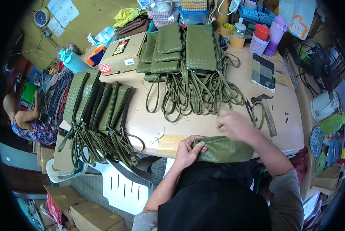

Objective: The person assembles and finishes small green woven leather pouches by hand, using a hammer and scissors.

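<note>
At table edge, left hand [186,151] fingers clutching green pouch [224,150], right hand [234,125] blurred, grip unclear

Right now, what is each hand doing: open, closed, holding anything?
Left hand: closed on the end of the green woven pouch.
Right hand: above the pouch, blurred; grip cannot be told.

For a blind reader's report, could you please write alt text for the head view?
A person's left hand grips a green woven leather pouch at the beige table's edge while the right hand blurs above it; matching pouch stacks with straps lie beyond.
</note>
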`<state>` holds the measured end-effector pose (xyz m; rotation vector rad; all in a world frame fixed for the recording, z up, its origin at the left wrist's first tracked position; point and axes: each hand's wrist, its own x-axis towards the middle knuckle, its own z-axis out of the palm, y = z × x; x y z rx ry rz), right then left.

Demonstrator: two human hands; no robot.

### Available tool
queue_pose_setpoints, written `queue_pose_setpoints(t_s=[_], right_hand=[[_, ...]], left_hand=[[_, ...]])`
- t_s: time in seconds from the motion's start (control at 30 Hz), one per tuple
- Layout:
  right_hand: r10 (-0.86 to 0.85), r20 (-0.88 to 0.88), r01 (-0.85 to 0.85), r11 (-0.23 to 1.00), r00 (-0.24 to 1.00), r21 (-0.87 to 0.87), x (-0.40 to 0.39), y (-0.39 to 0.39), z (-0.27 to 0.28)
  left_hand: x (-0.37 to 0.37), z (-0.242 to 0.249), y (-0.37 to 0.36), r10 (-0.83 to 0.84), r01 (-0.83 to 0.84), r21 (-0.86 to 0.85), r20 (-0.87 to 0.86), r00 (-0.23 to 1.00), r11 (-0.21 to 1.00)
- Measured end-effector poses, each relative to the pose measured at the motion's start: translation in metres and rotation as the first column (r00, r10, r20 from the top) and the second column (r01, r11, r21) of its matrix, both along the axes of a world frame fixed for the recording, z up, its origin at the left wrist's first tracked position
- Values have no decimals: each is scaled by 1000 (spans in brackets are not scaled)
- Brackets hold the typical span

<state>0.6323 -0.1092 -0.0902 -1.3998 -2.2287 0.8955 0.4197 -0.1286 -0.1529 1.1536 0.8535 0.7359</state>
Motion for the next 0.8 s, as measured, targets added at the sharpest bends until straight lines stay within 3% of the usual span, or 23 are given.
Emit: queue_pose_setpoints(t_s=[0.07, 0.1, 0.2, 0.23, 0.27, 0.37, 0.4, 0.47, 0.5, 0.53, 0.6, 0.67, 0.73, 0.8], right_hand=[[-112, 56, 109, 993, 992, 55, 12, 1, 17], [-65, -159, 71, 997, 985, 35, 1, -3, 12], [7, -133, -7, 1000, 991, 1, -46, -9, 6], [-25, -310, -18, 991, 950, -135, -43, -3, -12], [-27, -314, -16, 991, 949, -135, -39, -3, -10], [0, -80, -9, 993, 997, -115, -23, -6, 2], [-3, -80, -6, 994, 997, -111, -22, -6, 7], [-117, -55, 120, 991, 992, 64, -19, -6, 13], [13, -202, 6, 996, 979, 93, -27, -4, 9], [10, -202, 8, 996, 979, 89, -34, -6, 4], [-22, -284, -20, 989, 959, -147, -46, -9, -6], [-22, -260, -10, 993, 965, -119, -31, -8, -8], [-39, -122, 27, 995, 992, -96, -19, -8, -6], [-35, -125, 35, 999, 992, -4, -22, -9, -6]], left_hand=[[0, 2, 0, -10, 9, -18, -60, 998, 1000], [2, 4, 1, -8, 7, -19, -54, 998, 1000], [3, 6, -1, 24, -26, -29, -60, 998, 999], [2, 4, -3, 45, -47, -26, -54, 998, 999], [2, 1, -4, 68, -69, -24, -45, 997, 997], [5, -2, -7, 53, -49, 78, -55, 997, 996], [4, -1, -6, 50, -46, 82, -54, 997, 996], [2, 0, -5, 16, -16, 2, -60, 998, 1000], [2, -1, -5, 12, -12, -2, -59, 998, 1000], [1, -5, -4, 24, -20, 74, -54, 998, 997], [2, -5, -4, 29, -20, 152, -55, 998, 988], [5, 0, -6, 66, -64, 30, -41, 997, 997], [6, 1, -4, 46, -43, 42, -65, 997, 998], [3, -4, -3, 18, -16, 39, -50, 999, 999]])
